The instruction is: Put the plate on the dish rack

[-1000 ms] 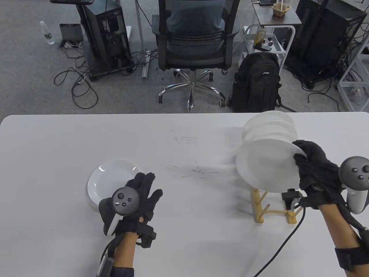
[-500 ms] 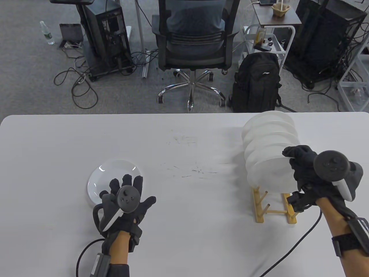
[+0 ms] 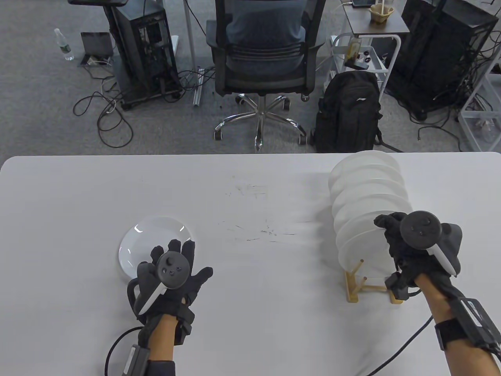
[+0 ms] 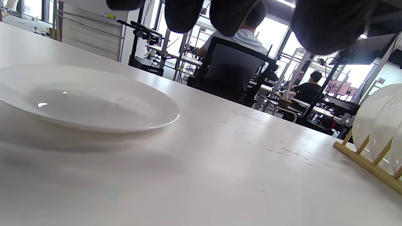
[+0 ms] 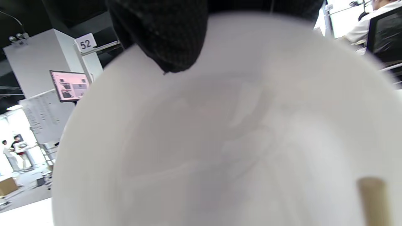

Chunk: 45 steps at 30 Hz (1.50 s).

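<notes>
- Table view: right hand (image 3: 411,250) is gripping the upright plate (image 3: 362,246) in the dish rack (image 3: 354,291), near the desk's right edge.
- Left hand (image 3: 176,274), fingers spread, is hovering over a flat plate (image 3: 148,239).

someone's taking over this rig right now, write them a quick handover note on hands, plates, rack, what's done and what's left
Right hand: grips the near rim of a round white plate standing on edge in the light wooden dish rack, nearest slot used; not let go yet.
Left hand: fingers spread, holding nothing, over the near edge of the last flat white plate on the white table.
Done: a row of white plates stands racked behind the held one.
Left: release this plate, then rack the flat one.
</notes>
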Available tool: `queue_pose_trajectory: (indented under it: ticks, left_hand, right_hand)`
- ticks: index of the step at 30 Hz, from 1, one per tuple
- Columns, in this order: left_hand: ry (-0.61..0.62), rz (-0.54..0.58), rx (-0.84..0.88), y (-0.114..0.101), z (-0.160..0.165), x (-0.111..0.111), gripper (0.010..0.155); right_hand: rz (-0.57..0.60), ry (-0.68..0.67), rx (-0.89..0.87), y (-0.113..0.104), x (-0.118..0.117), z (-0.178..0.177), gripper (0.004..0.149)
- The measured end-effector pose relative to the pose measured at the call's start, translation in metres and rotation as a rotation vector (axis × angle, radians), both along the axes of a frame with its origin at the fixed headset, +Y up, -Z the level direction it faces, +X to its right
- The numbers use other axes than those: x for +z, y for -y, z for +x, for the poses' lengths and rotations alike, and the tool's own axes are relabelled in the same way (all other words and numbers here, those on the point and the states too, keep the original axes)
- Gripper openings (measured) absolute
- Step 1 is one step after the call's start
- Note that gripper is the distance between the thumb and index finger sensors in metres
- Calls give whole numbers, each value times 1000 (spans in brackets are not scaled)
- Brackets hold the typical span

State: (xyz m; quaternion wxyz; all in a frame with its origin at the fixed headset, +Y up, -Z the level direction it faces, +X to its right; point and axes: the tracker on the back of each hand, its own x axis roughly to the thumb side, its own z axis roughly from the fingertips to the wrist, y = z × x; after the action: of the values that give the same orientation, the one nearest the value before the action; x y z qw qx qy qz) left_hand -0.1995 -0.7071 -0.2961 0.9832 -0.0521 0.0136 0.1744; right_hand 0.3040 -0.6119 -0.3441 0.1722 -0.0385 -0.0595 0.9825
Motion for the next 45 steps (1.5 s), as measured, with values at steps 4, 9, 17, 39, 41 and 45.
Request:
queue_pose_trajectory:
  ticks: [4,9,17,39,41,45]
  left_hand:
    - [0,-1,8,0,-1,0,84]
    - [-7,-15,16,3,-1,-1,79]
    - [-163,-14,8,8,-18,-7,73]
    - [-896,-301,272,74,-140,-24,54]
    - [-876,-227,377,67,-140,-21,52]
    - [-769,-72,421,38,-130,-10,56]
  right_hand:
    - [12,1,-43,-21,13,-2,57]
    - [121,25,-82,-24,40,-19,75]
    - [302,-78,-40,25,60,-40,81]
    - [122,-139,-52,47,56,-40,87]
    - [120,-145,-57,47,56,-40,86]
    - [111,-155,-70,48,57,-40,86]
